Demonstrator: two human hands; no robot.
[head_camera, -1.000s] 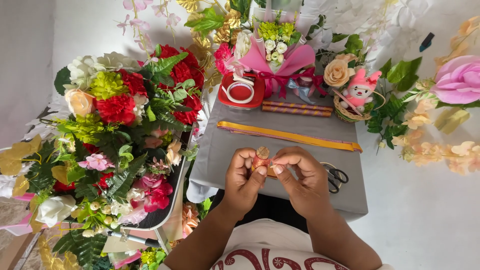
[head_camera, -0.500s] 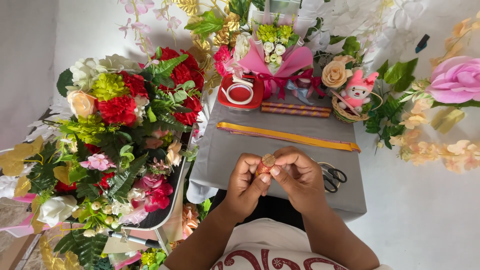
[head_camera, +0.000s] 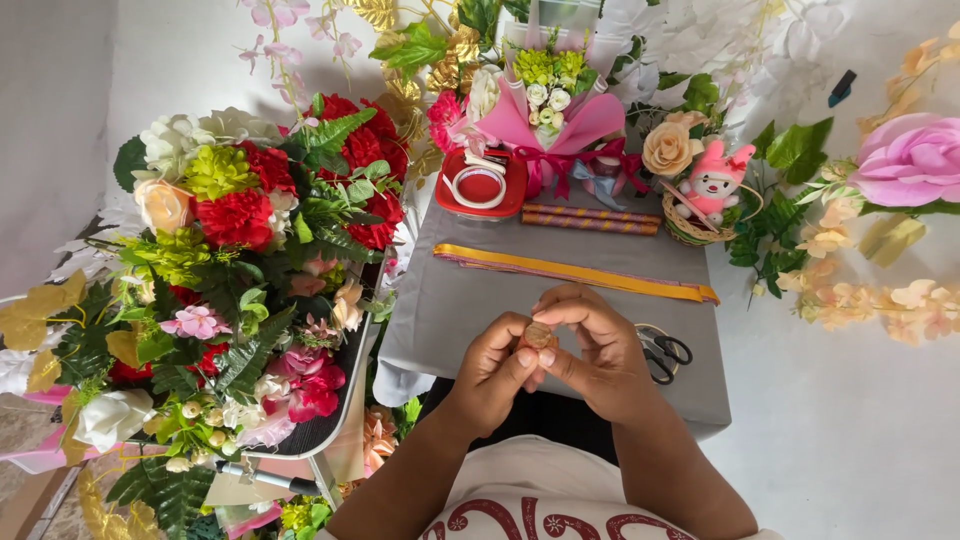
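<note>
Both my hands meet over the near edge of a small grey-covered table (head_camera: 460, 300). Between the fingertips sits a small tightly rolled peach-brown ribbon bud (head_camera: 539, 335). My left hand (head_camera: 492, 372) pinches it from below with thumb and fingers. My right hand (head_camera: 598, 350) curls over it from the right, thumb and forefinger closed on the bud. A long yellow and pink ribbon strip (head_camera: 570, 270) lies flat across the table beyond my hands.
Black-handled scissors (head_camera: 663, 352) lie just right of my right hand. At the table's back stand a red tray with a tape roll (head_camera: 480, 185), striped sticks (head_camera: 590, 217), a pink wrapped bouquet (head_camera: 550, 100) and a basket with a pink doll (head_camera: 708, 195). Large artificial flower arrangement (head_camera: 230, 260) fills the left.
My hands have closed tighter around the bud and turned it slightly; they stay at the same spot over the table's near edge.
</note>
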